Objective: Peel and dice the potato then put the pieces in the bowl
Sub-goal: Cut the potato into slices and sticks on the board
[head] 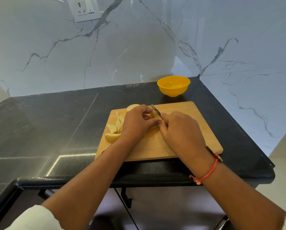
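- Knife [155,111]: only the narrow blade shows. The handle is buried in the right hand [180,131], bar a sliver of yellow by the fingers.
- Right hand's fingers are curled round that handle, back of the hand up. Fingertips are out of sight.
- Potato piece being cut [153,114]: mostly hidden. A small pale patch shows between the two hands, blade resting against it. Can't tell its full shape.
- Left hand [137,123] pinches that piece, thumb and fingers bent in round it, holding it on the wooden cutting board [188,113].
- Cut potato pieces [113,130] lie on the board's left part, just beside the left hand. They're wedges and strips, and some are partly covered by the hand, so the count is unclear.
- Another potato chunk [132,107] sits at the board's far edge, half hidden behind the left knuckles. Can't tell whether it's on the board or just off it.
- Yellow plastic bowl [173,86] is upright on the black countertop [56,122], beyond the board near the corner and apart from it. What I can see of its inside is bare yellow.
- Board's near edge lies close to the counter's front edge.
- Red thread band [207,173] on the right wrist — white sleeve [34,218] on the left arm, cut off at the frame's bottom.
- Wall socket [85,9] sits up on the marble backsplash, top clipped by the frame.
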Demonstrator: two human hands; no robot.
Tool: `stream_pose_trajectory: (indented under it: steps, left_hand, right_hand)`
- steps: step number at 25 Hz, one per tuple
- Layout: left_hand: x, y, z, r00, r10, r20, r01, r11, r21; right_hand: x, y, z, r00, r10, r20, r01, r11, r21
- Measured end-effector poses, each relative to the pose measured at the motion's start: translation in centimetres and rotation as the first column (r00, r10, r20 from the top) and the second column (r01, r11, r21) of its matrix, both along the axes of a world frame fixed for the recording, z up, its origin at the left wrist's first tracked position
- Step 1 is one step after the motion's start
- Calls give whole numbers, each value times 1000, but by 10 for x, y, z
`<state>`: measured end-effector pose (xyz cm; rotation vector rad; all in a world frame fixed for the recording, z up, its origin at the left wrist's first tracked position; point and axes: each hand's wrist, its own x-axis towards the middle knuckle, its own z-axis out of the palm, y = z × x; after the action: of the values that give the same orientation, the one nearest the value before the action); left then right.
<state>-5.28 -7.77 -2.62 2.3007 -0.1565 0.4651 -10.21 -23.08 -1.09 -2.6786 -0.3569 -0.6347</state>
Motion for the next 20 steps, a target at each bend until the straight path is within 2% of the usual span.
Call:
stream_pose_trajectory:
  steps: [6, 11, 15, 20]
  left_hand:
    - [-1, -1, 1, 1000, -19, 1, 19, 1000, 2]
    - [-4, -2, 3, 1000, -29, -9, 29, 1000, 3]
    - [-3, -4, 5, 999, -40, -22, 40, 999, -7]
    - [-4, -6, 1, 999, -48, 9, 47, 992, 114]
  right_hand:
    - [4, -1, 2, 1000, 28, 10, -28, 1000, 1]
    - [16, 4, 4, 997, 31, -67, -33, 999, -20]
    - [18, -1, 2, 997, 52, -58, -55, 997, -49]
    - [15, -13, -6, 997, 67, -36, -67, 998, 1]
